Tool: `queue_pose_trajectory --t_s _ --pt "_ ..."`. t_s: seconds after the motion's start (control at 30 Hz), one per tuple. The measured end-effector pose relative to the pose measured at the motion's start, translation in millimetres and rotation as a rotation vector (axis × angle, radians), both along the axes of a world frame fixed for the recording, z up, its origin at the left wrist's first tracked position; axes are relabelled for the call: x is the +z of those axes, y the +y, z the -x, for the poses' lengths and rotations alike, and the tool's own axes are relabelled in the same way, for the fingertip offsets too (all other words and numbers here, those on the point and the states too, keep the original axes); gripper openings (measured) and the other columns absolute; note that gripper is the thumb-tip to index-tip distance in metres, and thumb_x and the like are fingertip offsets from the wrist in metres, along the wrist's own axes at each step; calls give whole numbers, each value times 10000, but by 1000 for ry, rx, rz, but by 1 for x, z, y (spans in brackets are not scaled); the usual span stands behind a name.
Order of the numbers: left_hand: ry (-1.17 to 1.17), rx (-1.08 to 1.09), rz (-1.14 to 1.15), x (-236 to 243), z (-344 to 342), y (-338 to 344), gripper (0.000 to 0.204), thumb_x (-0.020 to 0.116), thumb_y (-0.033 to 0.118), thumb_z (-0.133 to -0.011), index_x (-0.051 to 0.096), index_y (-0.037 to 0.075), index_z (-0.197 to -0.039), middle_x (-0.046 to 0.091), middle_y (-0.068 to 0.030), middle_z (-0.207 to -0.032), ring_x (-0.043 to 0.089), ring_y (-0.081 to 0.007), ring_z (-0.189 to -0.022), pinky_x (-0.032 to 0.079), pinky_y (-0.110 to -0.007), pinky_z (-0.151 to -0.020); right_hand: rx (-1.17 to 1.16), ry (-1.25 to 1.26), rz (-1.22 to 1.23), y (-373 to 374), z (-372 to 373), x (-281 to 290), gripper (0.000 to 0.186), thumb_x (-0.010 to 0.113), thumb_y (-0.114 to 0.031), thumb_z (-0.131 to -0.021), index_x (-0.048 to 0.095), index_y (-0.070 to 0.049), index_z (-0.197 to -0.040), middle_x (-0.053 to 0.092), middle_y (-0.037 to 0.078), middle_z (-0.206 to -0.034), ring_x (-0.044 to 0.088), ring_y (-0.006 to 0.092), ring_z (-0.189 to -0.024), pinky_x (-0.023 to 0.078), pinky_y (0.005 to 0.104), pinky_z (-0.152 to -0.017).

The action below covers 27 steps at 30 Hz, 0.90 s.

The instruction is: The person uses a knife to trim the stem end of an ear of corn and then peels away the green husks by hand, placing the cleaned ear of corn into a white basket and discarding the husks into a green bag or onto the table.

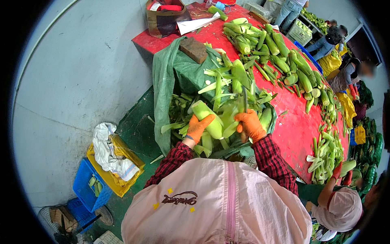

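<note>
My left hand [198,127], in an orange glove, is closed around a pale green ear of corn [206,116] that is tilted, its cut end up. In my right hand [251,124], also gloved in orange, is a knife [245,100] with its dark blade pointing away from me. Between the hands a green husk piece is smeared by motion. Below them an open green sack [163,101] holds stripped husks [206,142]. Husks and another ear [239,74] lie just beyond, at the sack's far edge. A brown brick [193,49] weighs the sack down on the table.
The red table [290,124] carries a large heap of corn ears [280,57] and a husk pile [325,158]. A bag [164,18] stands at the far left corner. Yellow [126,162] and blue crates [91,185] sit on the floor at left. Co-workers [337,203] stand along the right.
</note>
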<state>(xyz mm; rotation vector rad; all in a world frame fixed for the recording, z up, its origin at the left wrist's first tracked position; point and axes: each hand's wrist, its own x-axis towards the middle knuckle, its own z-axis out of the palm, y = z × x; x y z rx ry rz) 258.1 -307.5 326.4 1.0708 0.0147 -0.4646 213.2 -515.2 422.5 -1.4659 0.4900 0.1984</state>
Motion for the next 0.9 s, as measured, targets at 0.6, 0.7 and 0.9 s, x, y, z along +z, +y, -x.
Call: queue_pose_trajectory --t_s 0.6,0.7,0.9 --pt "102 -36 564 -1 -20 9 860 556 701 -834 392 107 -1435 600 -189 -1196 596 -319 -1061 483 -470 -943 205 -124 247 67 4 -5 415 707 -262 -873 654 -2 -1191 659 42 -788 549 83 -503 427 225 -426" --pt "131 -64 577 13 -17 10 892 511 720 -843 365 89 -1456 550 -199 -1292 563 -320 -1140 455 -453 -972 95 -128 132 55 0 -2 253 625 -188 -924 697 -2 -1079 676 63 -795 544 96 -461 440 232 -431" --pt "99 -42 533 12 -24 4 898 520 717 -839 357 94 -1465 520 -187 -1343 539 -313 -1182 442 -448 -987 85 -125 158 32 9 -1 398 671 -286 -893 663 14 -1155 703 78 -894 545 79 -475 451 225 -440"
